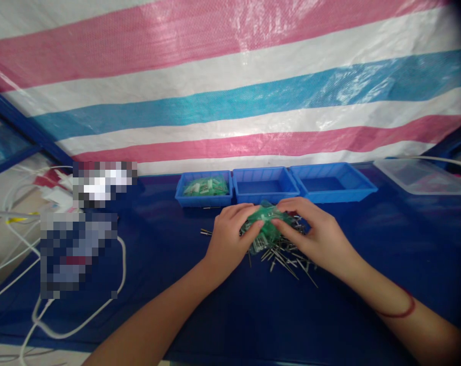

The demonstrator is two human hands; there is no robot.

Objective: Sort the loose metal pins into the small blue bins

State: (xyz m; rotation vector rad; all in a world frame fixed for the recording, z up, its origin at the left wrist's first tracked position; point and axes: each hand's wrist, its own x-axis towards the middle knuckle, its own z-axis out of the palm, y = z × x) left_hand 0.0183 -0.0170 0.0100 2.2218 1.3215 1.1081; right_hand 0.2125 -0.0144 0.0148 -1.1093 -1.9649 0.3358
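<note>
"Pinching a green bag (pixel 267 218), the left hand (pixel 227 231) grips one side and the right hand (pixel 318 231) the other. Thumbs press the near face; the other fingers curl toward the far side."

"Where is the bag?"

"Mid-worktop (pixel 310 325), over a loose pile of metal pins (pixel 285 259), near a row of blue trays (pixel 266 196). The leftmost tray (pixel 203 202) carries green packets (pixel 209 187)."

"How is such a grip best kept?"

"Lightly and evenly, I'd say, thumbs close together, so the thin film neither slips nor tears at one spot. Keeping it low seems wise: anything dropped would land among the pins. Their thin ends could prick film or skin."

"What can't you make out?"

"What the bag contains, and whether it touches the pins; hands and crumpled film cover both. Some fingertips are hidden. Pixel blocks (pixel 80 256) mask two patches at left, beside white cables (pixel 124 264). At right, a clear plastic piece (pixel 417 178) is hard to identify. Both forearms (pixel 177 310) are cut off."
</note>
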